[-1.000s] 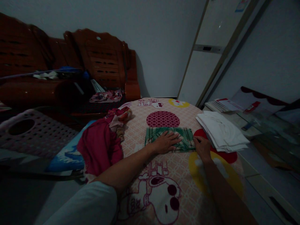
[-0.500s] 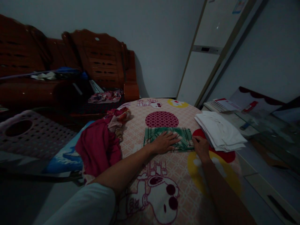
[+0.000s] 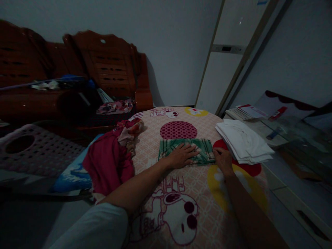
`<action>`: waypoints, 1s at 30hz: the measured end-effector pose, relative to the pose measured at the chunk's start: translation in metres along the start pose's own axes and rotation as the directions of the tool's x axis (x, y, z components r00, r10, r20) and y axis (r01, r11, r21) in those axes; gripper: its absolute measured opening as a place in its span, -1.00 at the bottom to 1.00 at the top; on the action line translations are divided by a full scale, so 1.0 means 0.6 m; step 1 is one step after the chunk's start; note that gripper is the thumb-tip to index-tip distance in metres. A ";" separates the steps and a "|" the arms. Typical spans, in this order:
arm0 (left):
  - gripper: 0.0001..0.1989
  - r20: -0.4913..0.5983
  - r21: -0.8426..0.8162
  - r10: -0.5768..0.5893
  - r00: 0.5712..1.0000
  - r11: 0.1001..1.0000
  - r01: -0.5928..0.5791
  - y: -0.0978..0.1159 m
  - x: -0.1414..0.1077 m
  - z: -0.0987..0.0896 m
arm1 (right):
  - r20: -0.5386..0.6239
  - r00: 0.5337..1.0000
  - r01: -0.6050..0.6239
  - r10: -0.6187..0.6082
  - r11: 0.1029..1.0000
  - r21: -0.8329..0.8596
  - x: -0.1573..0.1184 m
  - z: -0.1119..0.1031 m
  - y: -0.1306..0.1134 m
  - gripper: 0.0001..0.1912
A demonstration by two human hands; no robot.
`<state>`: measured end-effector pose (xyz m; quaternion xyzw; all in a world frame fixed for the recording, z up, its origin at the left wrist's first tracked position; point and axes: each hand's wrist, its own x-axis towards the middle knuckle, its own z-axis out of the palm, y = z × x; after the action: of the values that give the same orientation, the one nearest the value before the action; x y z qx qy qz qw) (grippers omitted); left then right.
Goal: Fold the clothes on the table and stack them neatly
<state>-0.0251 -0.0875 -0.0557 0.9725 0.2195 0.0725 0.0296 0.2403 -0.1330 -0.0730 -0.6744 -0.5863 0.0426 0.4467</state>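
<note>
A folded green plaid cloth lies flat on the round, cartoon-printed table cover. My left hand rests palm down on its middle, fingers stretched out. At the cloth's right edge, my right hand is closed, thumb and fingers pinching the border. Just beyond that hand sits a stack of folded white cloth. A crumpled dark pink garment lies at the table's left side, partly over the edge.
A wooden sofa with clothes on it stands behind on the left. A woven pink chair holds a blue cushion. To the right is a glass-topped cabinet with papers. A tall white air conditioner stands at the back.
The view has shifted slightly. Both hands keep nearly the same places on the plaid cloth, the left flat and the right at the edge.
</note>
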 end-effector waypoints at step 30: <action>-0.42 -0.002 0.032 0.002 1.000 0.999 -0.002 -0.001 -0.001 0.003 | 0.009 1.000 0.024 -0.024 1.000 -0.008 -0.002 -0.002 0.001 -0.72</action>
<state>-0.0256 -0.0876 -0.0576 0.9729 0.2198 0.0700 0.0136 0.2412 -0.1346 -0.0731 -0.6690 -0.5966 0.0377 0.4417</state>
